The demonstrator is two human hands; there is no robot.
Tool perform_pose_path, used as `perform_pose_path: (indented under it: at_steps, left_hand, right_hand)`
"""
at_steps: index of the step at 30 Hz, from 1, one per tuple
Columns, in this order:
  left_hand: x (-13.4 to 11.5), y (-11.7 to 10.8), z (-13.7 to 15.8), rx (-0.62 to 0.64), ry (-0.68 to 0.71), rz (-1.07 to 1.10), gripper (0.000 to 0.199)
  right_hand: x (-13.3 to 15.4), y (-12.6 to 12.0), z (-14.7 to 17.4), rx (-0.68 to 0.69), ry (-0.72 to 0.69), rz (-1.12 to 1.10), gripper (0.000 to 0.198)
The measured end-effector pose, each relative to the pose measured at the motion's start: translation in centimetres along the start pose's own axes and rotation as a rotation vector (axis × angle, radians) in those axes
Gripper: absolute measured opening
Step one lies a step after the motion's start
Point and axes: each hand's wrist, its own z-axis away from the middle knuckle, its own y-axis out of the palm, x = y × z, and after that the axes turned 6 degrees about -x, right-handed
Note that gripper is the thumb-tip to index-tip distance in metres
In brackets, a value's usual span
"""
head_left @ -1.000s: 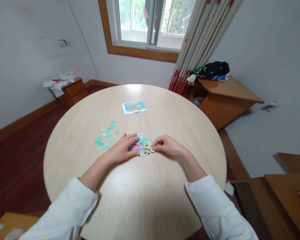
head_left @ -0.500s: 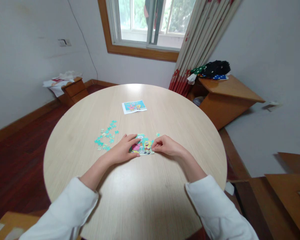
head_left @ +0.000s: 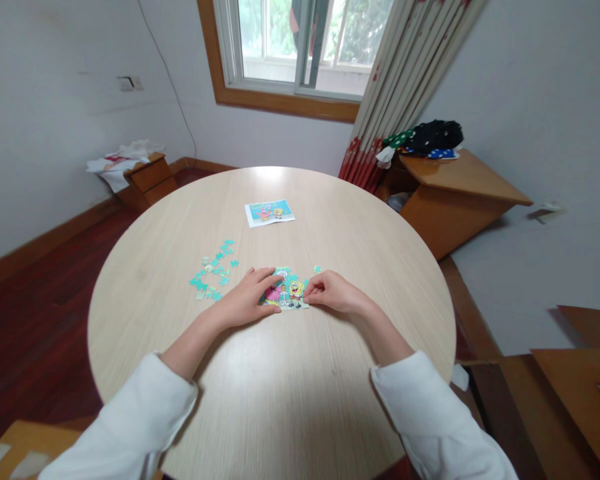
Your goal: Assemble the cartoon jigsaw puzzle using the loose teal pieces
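A partly joined jigsaw puzzle (head_left: 295, 289) with cartoon figures lies flat on the round table (head_left: 280, 387). My left hand (head_left: 247, 295) rests over its left side, fingers spread and touching it. At the right edge of the puzzle, my right hand (head_left: 330, 291) has thumb and fingertips pinched together; a puzzle piece seems to be at the tips, though the fingers mostly hide it. One loose puzzle piece (head_left: 317, 269) lies just beyond my right hand. Several loose turquoise puzzle pieces (head_left: 200, 284) are scattered left of my left hand.
A printed picture sheet (head_left: 270, 213) with similar cartoon figures lies farther back on the table. Beyond the table stand a small wooden cabinet (head_left: 153, 180) at left and a tilted wooden cabinet (head_left: 450, 200) with cloths (head_left: 434, 137) on top at right.
Both hands stay in place on the puzzle. The whole view has shifted very slightly; no piece has visibly moved.
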Motion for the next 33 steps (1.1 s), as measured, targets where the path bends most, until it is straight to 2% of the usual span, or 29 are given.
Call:
perform_pose_path:
  at_steps: [9, 33]
  left_hand:
    - [0.0, 0.0, 0.0, -0.003, 0.004, 0.001, 0.061]
    - [0.0, -0.1, 0.0, -0.001, 0.007, 0.019, 0.060]
  right_hand:
    - [0.3, 0.2, 0.0, -0.026, 0.059, 0.023, 0.006]
    - [1.6, 0.8, 0.4, -0.141, 0.049, 0.286, 0.006]
